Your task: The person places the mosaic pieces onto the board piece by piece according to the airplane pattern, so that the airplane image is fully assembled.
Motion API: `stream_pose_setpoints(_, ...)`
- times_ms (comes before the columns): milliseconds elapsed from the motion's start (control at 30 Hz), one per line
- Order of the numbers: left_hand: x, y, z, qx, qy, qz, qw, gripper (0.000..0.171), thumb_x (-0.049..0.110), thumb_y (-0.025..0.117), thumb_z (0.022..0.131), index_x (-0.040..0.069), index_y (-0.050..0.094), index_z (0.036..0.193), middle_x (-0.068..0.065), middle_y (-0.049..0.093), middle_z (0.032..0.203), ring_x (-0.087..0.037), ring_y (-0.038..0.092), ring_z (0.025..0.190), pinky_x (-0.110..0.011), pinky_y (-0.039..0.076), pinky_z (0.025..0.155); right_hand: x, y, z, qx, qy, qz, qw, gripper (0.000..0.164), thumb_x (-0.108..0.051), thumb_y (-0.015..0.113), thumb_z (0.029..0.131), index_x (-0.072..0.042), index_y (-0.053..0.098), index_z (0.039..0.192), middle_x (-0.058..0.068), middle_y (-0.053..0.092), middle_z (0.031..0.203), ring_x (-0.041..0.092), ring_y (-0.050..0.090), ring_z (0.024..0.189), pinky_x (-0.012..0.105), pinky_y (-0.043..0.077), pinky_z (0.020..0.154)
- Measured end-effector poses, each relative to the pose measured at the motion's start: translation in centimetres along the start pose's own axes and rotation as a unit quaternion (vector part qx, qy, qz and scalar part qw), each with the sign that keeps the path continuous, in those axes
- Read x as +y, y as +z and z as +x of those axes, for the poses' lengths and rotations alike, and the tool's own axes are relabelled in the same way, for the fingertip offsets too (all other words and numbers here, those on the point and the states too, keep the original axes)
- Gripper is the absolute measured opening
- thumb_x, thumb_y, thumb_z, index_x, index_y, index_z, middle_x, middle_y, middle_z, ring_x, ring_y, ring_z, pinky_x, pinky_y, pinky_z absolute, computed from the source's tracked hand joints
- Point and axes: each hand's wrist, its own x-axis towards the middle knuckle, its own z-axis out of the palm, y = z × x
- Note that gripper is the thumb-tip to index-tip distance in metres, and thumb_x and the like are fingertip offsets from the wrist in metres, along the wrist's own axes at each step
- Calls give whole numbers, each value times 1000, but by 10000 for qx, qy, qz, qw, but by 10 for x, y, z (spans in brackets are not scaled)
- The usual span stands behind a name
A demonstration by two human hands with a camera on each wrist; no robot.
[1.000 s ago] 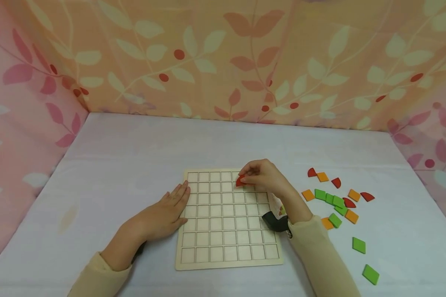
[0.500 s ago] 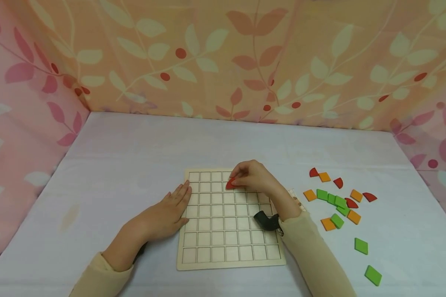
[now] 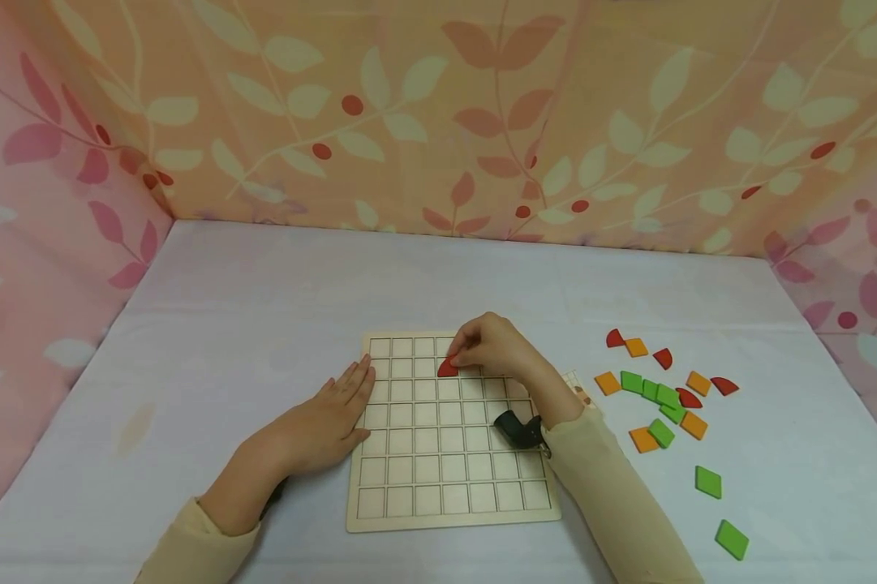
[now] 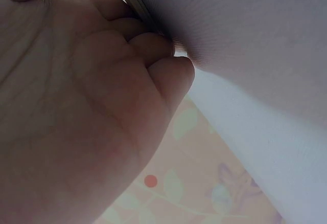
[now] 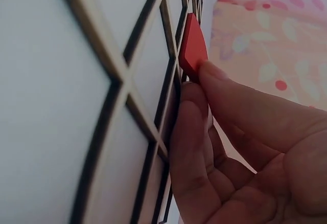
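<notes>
A wooden board (image 3: 427,469) with a grid of square recesses lies flat on the white table. My left hand (image 3: 321,428) lies along its left edge with straight fingers, touching the rim; the left wrist view shows those fingers (image 4: 153,47) against the board's side. Over the board's upper part, my right hand (image 3: 495,349) pinches a red quarter-circle tile (image 3: 447,370) between thumb and fingers. In the right wrist view the red tile (image 5: 194,47) stands close over a grid cell, its near corner under the thumb. Whether it lies in the recess I cannot tell.
Right of the board are scattered loose tiles: red quarter circles (image 3: 724,386), orange squares (image 3: 694,425) and green diamonds (image 3: 708,482), some overlapping. A printed card (image 3: 573,380) is partly hidden by the right forearm. Flowered cloth (image 3: 409,162) rises behind the table.
My right hand has moved left across the board with the red tile, over to another column of cells, with a smaller shift over the last half second. My left hand has stayed at the board's edge.
</notes>
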Motion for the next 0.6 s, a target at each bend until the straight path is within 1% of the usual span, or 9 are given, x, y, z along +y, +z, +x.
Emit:
stream_pose_setpoints(233, 1, 0, 0, 39, 32, -43, 10000, 70, 18, 52, 97, -10, 11, 147, -23, -1, 155, -37, 4, 142, -54, 14, 111, 0, 0, -1, 23, 90, -61, 9999, 5, -6, 75, 79, -4, 73, 82, -1, 65, 70, 13, 56, 70, 28, 46, 69)
stream_pose_setpoints(367, 2, 0, 0, 53, 51, -67, 10000, 70, 18, 52, 97, -10, 11, 146, -23, -1, 155, -37, 4, 142, -55, 15, 111, 2, -3, -2, 80, 128, 9, 9999, 6, -7, 76, 78, -5, 72, 83, -1, 65, 72, 14, 56, 70, 28, 46, 69)
stream_pose_setpoints(600, 1, -1, -1, -17, 18, -55, 10000, 70, 19, 50, 98, -9, 9, 147, -22, -3, 155, -36, 3, 142, -54, 14, 111, 12, -19, -16, 150, 47, 591, 9981, 11, -6, 74, 80, -1, 71, 89, 5, 68, 83, 17, 59, 75, 30, 48, 72)
